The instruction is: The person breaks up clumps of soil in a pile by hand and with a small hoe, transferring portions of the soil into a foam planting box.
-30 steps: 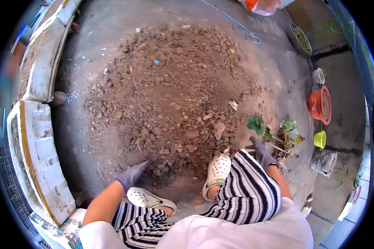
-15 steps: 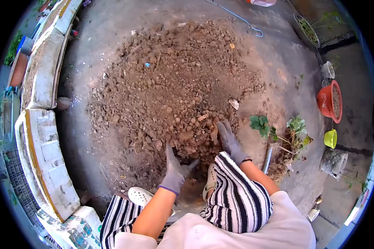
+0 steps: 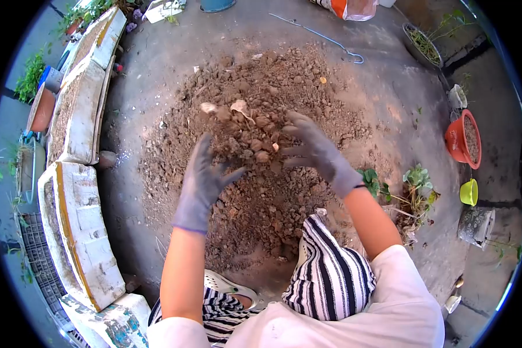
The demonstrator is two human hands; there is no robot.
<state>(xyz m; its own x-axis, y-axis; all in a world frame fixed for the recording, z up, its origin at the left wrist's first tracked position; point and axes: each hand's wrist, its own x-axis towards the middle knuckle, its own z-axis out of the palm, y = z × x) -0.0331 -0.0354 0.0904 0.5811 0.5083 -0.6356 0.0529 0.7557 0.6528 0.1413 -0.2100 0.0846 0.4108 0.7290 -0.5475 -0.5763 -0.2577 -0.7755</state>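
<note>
A broad heap of loose brown soil (image 3: 243,223) covers the concrete floor in front of me. My left hand (image 3: 206,174), in a grey glove, is raised over the heap with its fingers and thumb spread. Across from it, my right hand (image 3: 313,145), gloved too, has its fingers stretched apart. Between the two hands are soil clods (image 3: 258,142), some seemingly in the air, and pale flakes (image 3: 240,107) lie or fly among them. Neither hand is closed on anything. An uprooted leafy plant (image 3: 414,185) lies to the right of the heap, near my right forearm.
White foam planter boxes (image 3: 87,232) line the left side. A blue hanger-like hook (image 3: 330,42) lies beyond the heap. To the right stand a red pot (image 3: 461,139), a small yellow-green pot (image 3: 468,192) and a round planter (image 3: 423,45). A blue bucket (image 3: 217,4) shows at the top.
Both hands have risen from low in the soil near my feet and moved forward over the heap, fingers spread. Soil clods and pale flakes have been thrown forward between them. My view has tilted up slightly.
</note>
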